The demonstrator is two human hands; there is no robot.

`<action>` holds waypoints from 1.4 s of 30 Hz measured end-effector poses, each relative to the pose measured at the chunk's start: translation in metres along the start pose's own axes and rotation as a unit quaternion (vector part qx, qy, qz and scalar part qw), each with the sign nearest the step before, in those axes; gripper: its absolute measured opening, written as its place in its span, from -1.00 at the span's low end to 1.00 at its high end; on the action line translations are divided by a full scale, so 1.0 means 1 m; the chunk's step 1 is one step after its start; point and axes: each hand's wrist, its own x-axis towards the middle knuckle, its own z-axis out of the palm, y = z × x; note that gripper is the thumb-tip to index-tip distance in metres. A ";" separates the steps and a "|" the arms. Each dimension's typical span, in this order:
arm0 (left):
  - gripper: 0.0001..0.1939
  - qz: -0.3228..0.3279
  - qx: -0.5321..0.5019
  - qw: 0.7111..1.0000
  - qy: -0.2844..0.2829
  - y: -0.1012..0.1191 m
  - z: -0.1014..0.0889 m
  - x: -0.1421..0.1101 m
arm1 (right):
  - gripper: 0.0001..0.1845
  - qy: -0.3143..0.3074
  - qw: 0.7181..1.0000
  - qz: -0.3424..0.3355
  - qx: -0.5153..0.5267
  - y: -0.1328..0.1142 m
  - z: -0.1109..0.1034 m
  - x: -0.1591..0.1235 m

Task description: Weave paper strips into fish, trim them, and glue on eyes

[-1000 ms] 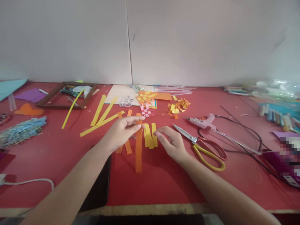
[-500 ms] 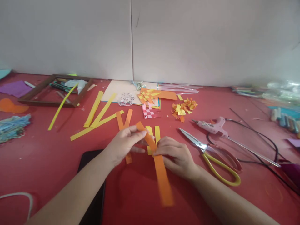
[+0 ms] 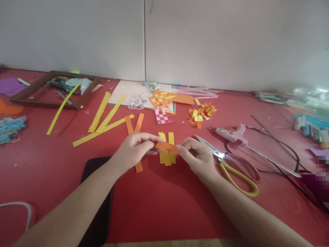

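Note:
An orange paper strip (image 3: 166, 147) stretches crosswise between my two hands, slightly bowed. My left hand (image 3: 137, 147) pinches its left end between thumb and fingers. At the other end, my right hand (image 3: 196, 154) grips it with the thumb on top; how far the strip runs on behind the fingers is hidden. Directly beneath it, several short yellow paper strips (image 3: 168, 160) stand upright side by side on the red table, partly covered by the orange one. Beside and partly under my left hand, orange strips (image 3: 139, 123) lie crossed.
Scissors (image 3: 221, 156) and a pink glue gun (image 3: 235, 134) with a cable lie right. Long yellow strips (image 3: 102, 113) and a wooden frame (image 3: 43, 105) are left. Farther back are a woven orange-yellow fish (image 3: 161, 98), a pink checked fish (image 3: 161, 116) and paper scraps (image 3: 202, 113). A black tablet-like slab (image 3: 96, 206) lies under my left forearm.
The orange strip has turned from pointing toward me to lying crosswise over the yellow strips. My right hand has shifted right to its end. The whole view has tilted down slightly.

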 end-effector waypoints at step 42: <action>-0.76 0.023 0.095 0.995 -0.004 0.000 -0.001 -0.001 | -0.71 0.108 0.974 0.098 0.172 0.016 0.003 0.003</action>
